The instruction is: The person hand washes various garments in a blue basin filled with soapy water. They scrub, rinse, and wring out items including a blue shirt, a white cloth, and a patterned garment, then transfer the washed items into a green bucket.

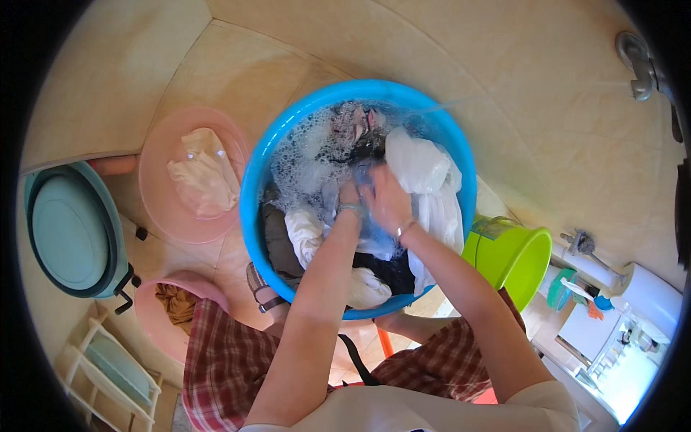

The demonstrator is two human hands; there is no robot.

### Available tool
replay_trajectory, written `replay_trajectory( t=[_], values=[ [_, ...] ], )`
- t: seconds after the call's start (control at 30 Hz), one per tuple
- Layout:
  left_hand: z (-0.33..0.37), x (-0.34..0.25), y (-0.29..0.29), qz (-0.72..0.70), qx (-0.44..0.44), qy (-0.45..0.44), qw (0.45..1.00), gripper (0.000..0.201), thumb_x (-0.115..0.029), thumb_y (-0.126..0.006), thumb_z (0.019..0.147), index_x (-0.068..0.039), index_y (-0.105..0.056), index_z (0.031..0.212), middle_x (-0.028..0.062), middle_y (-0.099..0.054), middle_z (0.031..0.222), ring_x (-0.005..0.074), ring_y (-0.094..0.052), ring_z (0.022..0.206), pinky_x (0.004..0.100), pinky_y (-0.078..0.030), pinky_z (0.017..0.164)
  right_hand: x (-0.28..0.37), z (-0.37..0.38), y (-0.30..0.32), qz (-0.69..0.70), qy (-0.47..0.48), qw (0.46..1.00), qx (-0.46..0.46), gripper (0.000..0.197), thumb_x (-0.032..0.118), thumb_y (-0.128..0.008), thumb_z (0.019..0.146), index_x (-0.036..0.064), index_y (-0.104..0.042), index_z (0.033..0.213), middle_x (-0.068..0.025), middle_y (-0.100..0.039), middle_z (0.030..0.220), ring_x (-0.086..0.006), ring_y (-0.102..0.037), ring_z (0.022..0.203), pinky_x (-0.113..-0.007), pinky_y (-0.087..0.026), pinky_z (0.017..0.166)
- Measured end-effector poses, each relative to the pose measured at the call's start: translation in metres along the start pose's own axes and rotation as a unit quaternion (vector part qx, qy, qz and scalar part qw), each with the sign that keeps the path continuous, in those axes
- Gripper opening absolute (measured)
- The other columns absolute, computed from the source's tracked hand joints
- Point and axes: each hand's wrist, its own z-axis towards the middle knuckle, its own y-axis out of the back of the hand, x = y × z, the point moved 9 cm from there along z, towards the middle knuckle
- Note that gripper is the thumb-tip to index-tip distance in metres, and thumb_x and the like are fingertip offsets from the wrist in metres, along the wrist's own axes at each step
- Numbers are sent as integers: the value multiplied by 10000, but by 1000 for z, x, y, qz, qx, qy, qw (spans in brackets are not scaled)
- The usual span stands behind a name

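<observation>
A large blue tub (pixel 252 237) holds soapy water and several garments. My left hand (pixel 349 196) reaches down into the middle of it, its fingers hidden by suds and cloth. Beside it, my right hand (pixel 389 204) is over a pale bluish wet cloth (pixel 374 234), its fingers smeared by motion. White cloth (pixel 437 216) bulges up along the tub's right side. Dark clothing (pixel 363 150) and a pinkish piece (pixel 358 122) lie among the foam at the far side. Nearer me are a dark grey garment (pixel 279 245) and a white one (pixel 306 234).
A pink basin (pixel 155 187) with a cream garment (pixel 206 173) stands left. Another pink basin (pixel 155 324) holds brown cloth (pixel 176 306). A lime-green bucket (pixel 529 266) is right of the tub. Folded teal basins (pixel 72 230) stand far left; a tap (pixel 640 68) juts from the wall.
</observation>
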Motion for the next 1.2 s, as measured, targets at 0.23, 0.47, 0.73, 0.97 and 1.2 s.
replay_trajectory(
  t=[0.23, 0.47, 0.73, 0.97, 1.2],
  values=[
    [20, 30, 4, -113, 112, 26, 987, 480, -399, -340, 968, -31, -601, 1133, 100, -620, 1104, 225, -591, 965, 382, -482, 867, 11, -18, -11, -26, -38, 997, 57, 185, 239, -513, 899, 68, -522, 969, -191, -589, 935, -381, -620, 787, -447, -525, 666],
    [42, 24, 25, -139, -43, -65, 987, 573, -489, -378, 959, -28, -528, 1263, 89, -568, 1241, 232, -543, 1093, 339, -413, 984, -32, 65, -54, -210, -34, 969, 125, 245, 211, -539, 852, 12, -651, 940, -207, -644, 873, -383, -638, 841, -484, -510, 724],
    [3, 3, -1, -24, -45, -9, 999, 538, -463, -391, 970, -23, -533, 1247, 74, -575, 1179, 212, -556, 1023, 328, -449, 916, -36, 57, -29, 19, 145, 989, -30, 228, 127, -556, 827, -20, -572, 1001, -236, -554, 1098, -408, -549, 1016, -455, -469, 855],
    [-9, 16, 5, -18, 73, 32, 997, 574, -487, -382, 964, -28, -499, 1288, 95, -550, 1229, 237, -539, 1071, 365, -438, 943, 33, -52, 12, 87, 113, 989, 29, 171, 123, -587, 829, 79, -543, 989, -139, -572, 1000, -346, -597, 890, -426, -503, 716],
    [35, 38, 13, -249, 339, -43, 906, 629, -529, -399, 942, -34, -465, 1325, 104, -543, 1271, 268, -526, 1135, 393, -409, 1002, 35, 10, -19, 28, 46, 998, -28, 132, 172, -568, 848, 71, -554, 933, -153, -633, 827, -373, -628, 706, -449, -503, 591]
  ],
)
